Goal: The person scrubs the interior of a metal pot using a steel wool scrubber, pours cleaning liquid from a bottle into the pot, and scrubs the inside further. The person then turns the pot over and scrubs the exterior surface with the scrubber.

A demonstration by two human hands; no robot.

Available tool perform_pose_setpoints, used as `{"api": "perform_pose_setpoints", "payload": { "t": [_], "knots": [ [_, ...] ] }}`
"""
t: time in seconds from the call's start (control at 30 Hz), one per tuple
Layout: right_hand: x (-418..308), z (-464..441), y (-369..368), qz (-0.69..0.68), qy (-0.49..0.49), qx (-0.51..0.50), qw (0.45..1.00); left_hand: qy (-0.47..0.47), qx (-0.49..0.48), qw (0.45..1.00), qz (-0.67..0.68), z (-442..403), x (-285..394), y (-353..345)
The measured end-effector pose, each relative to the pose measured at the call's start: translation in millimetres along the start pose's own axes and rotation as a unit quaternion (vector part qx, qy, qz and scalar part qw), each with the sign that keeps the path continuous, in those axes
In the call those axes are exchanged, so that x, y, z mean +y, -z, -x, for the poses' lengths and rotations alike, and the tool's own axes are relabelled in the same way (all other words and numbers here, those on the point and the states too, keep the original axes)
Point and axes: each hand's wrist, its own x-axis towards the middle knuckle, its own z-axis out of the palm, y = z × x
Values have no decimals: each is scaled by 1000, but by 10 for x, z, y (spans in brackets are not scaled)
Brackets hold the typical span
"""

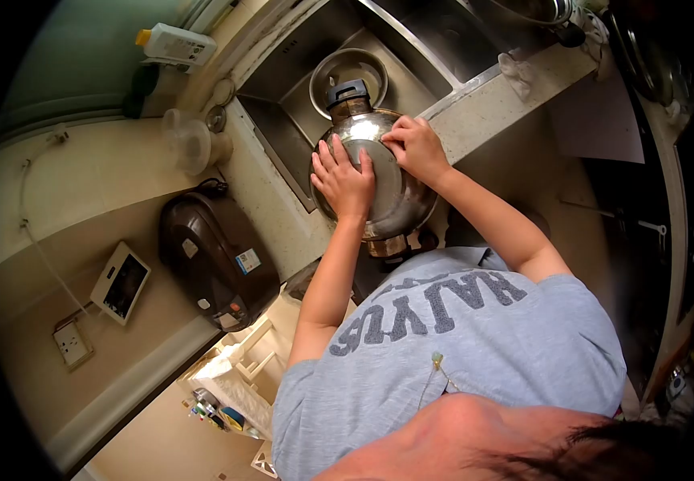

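Observation:
A large steel pot [375,216] with two side handles sits bottom up over the front edge of the sink, close to my body. One dark handle [348,94] points into the sink. My left hand [342,180] lies flat on the pot's base, fingers spread. Against the right part of the base, my right hand [417,149] has its fingers closed in a pinch. Whatever is between those fingertips is hidden. Beyond the pot, a round metal basin [368,59] rests in the sink [291,108].
Left of the sink stand a dark brown appliance [217,255] and a clear plastic container [189,143]. A white bottle with a yellow cap [174,43] is by the window. A crumpled whitish cloth [516,75] lies on the counter to the right.

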Motion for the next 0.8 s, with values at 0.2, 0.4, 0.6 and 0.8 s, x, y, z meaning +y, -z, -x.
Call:
{"api": "perform_pose_setpoints", "payload": {
  "t": [0.2,0.4,0.6,0.8],
  "knots": [
    [53,79,32,-26,-7,-16,1000,3,-5,1000,-27,17,11,6],
    [55,-140,-34,9,9,-28,1000,-4,-1,1000,-4,-5,-6,17],
    [-4,-276,-47,6,-41,-78,996,1,-2,1000,-10,4,15,16],
    [78,-532,-12,-108,-126,-140,976,-3,-5,1000,-11,-13,9,22]
  ]
}}
